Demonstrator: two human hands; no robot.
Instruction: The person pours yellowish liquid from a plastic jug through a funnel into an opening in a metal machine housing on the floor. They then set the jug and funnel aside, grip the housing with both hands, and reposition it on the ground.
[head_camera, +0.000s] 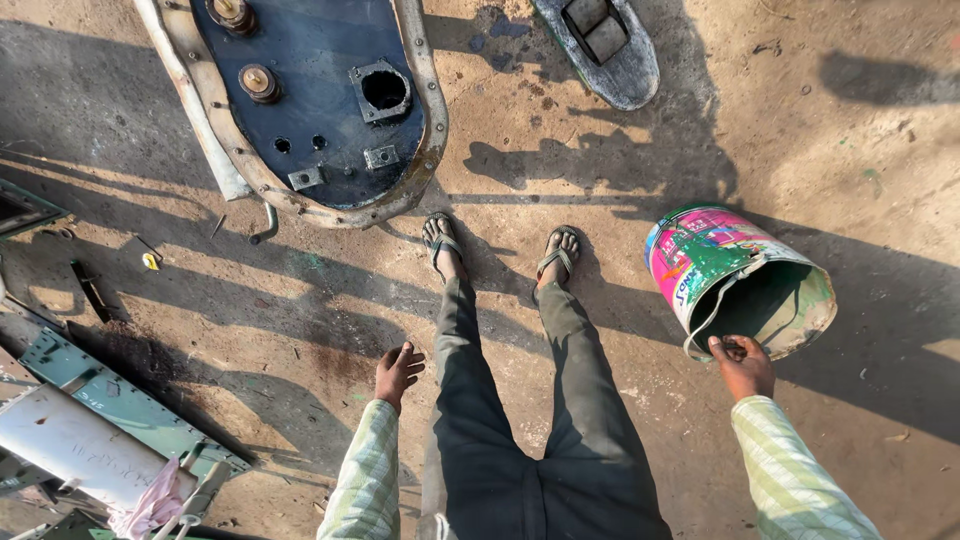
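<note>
Standing view, looking straight down at dirt ground (620, 130) in hard sun, long shadows across it.

Right hand (744, 364), lower right of centre: fingers curled closed over the near rim of a paint bucket (738, 278). The bucket hangs tilted, mouth facing the lower right, pink and green label on its side, inside stained green. It sits right of centre in the frame, just right of the right foot.

Left hand (398, 371), lower centre-left: loose, fingers half bent, holding nothing, hanging beside the left trouser leg. Both sleeves pale green check.

2 feet in sandals (441, 243) at centre, dark trousers below them in the frame.

Upper left: large oval metal panel (310, 100) lying flat, dark face, rusty flanged rim, a square hole and several round fittings on it. Top centre: a smaller grey oval plate (603, 45). Lower left corner: green metal brackets (110, 395), a pale cylinder (70, 445) and a pink rag (150, 508).
</note>
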